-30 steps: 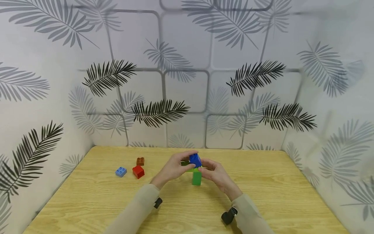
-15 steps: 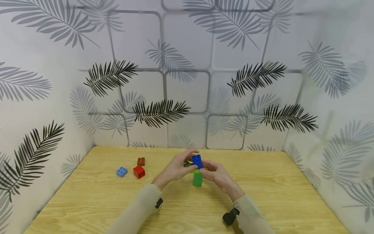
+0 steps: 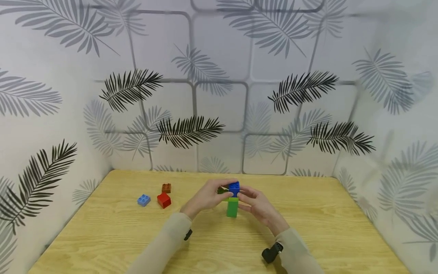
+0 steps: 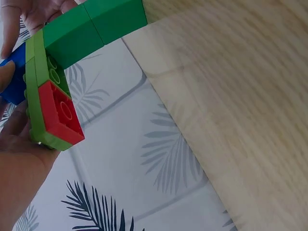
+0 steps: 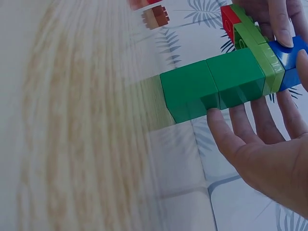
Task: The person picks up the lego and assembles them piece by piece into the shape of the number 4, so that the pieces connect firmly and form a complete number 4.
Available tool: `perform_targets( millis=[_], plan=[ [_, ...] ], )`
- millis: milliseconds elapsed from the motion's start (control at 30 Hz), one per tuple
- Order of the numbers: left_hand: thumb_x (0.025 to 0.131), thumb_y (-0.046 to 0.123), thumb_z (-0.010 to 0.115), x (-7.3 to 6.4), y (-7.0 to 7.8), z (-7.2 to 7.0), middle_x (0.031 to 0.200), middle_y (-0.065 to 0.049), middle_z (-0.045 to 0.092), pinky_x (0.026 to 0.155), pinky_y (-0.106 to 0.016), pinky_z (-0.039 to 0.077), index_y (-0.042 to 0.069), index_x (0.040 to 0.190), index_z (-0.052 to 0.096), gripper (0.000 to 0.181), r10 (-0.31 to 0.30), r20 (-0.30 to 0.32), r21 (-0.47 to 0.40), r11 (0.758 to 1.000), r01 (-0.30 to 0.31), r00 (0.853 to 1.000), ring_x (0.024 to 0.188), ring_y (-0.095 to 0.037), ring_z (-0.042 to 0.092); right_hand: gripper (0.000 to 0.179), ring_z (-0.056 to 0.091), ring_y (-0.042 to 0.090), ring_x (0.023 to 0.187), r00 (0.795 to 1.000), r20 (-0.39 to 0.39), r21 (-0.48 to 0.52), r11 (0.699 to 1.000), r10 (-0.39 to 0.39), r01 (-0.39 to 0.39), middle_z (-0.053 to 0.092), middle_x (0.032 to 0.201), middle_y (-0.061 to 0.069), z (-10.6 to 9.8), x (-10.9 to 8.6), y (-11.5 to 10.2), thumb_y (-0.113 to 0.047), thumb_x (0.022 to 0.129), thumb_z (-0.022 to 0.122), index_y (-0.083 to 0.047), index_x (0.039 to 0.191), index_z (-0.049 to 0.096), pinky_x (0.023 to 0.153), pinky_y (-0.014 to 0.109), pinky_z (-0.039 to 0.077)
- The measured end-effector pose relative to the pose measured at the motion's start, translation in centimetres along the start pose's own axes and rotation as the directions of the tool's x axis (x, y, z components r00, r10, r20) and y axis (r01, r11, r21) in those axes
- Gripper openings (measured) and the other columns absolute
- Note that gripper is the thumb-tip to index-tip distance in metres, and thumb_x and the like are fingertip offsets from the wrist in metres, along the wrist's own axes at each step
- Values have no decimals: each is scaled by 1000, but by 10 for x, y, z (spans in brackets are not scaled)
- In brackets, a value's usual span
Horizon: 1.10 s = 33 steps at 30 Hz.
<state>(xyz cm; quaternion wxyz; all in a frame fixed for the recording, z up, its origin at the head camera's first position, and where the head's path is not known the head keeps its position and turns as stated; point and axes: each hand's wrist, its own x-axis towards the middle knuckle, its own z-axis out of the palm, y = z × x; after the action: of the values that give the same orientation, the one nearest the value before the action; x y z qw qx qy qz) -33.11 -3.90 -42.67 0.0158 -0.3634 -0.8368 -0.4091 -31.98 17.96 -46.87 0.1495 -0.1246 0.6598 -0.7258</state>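
A small tower of toy building bricks stands on the table, with two green bricks (image 5: 211,84) stacked as its upright column. Light green flat bricks (image 5: 262,53) lie across the top and jut out to the left, with a red brick (image 4: 60,113) under the jutting end. On top, over the column, sits a blue brick (image 3: 234,188). My left hand (image 3: 207,196) pinches this blue brick between thumb and fingers. From the right, my right hand (image 3: 256,205) holds the tower, thumb by the blue brick and fingertips touching the green bricks' side.
Left of the tower, a light blue brick (image 3: 143,200), a red brick (image 3: 164,200) lying tipped, and a brown brick (image 3: 166,188) lie on the wooden table (image 3: 113,232). Behind rises a leaf-patterned backdrop (image 3: 219,106).
The blue brick has turned from a slant to sit squarer over the green column. My right hand's lower fingers have spread down beside the green bricks. The loose bricks stay put.
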Motion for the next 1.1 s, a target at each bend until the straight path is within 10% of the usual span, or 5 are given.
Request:
perform_targets(
  millis=[567,1100],
  plan=[
    [89,12,72,2,-6,5,125,0,68,86,-28,54,20,140,56,55,100,-53,102,990,-94,994,102,-12,66,40,62,16,102,967,-210,-169,979,-146,111,67,111,4,24,4,-23,-26,91,72,-4,124,65,99,37,50],
    [89,15,73,-1,-10,1,112,-5,71,89,-38,55,21,140,51,56,6,-74,-16,1000,-7,997,105,-22,67,41,61,18,108,964,-208,-209,970,-167,123,64,123,13,24,9,-24,-21,92,70,-6,130,62,100,41,49]
  ],
)
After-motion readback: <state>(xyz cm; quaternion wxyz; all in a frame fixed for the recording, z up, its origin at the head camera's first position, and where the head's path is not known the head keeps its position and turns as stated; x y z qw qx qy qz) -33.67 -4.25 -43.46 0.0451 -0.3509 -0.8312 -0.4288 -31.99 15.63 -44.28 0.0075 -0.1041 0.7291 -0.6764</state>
